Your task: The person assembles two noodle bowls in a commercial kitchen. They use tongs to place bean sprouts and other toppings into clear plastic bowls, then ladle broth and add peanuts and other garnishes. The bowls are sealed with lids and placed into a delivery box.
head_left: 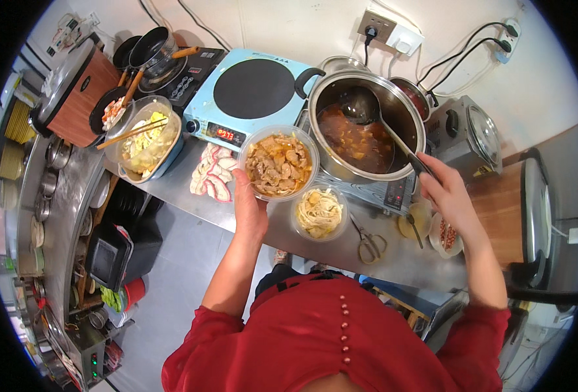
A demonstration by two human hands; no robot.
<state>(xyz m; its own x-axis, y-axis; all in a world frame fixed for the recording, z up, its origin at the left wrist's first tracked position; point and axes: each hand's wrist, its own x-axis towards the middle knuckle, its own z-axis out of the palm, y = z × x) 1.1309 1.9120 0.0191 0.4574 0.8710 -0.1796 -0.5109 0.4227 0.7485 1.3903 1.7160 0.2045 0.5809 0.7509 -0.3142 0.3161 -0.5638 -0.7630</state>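
Center frame, I clamp a full bowl point(315, 162) in my left hand point(250, 210); right of frame, my right hand point(448, 195) clasps a ladle point(395, 137). Tilting the bowl could spill it.

I hold a round, clear bowl point(314, 161) of wet, brown meat point(277, 166), right side up. I also hold a ladle point(395, 134), shiny with a black handle. It slants into a big, shiny pot point(403, 111) of red-brown soup point(356, 142), its scoop point(361, 106) near the far side.
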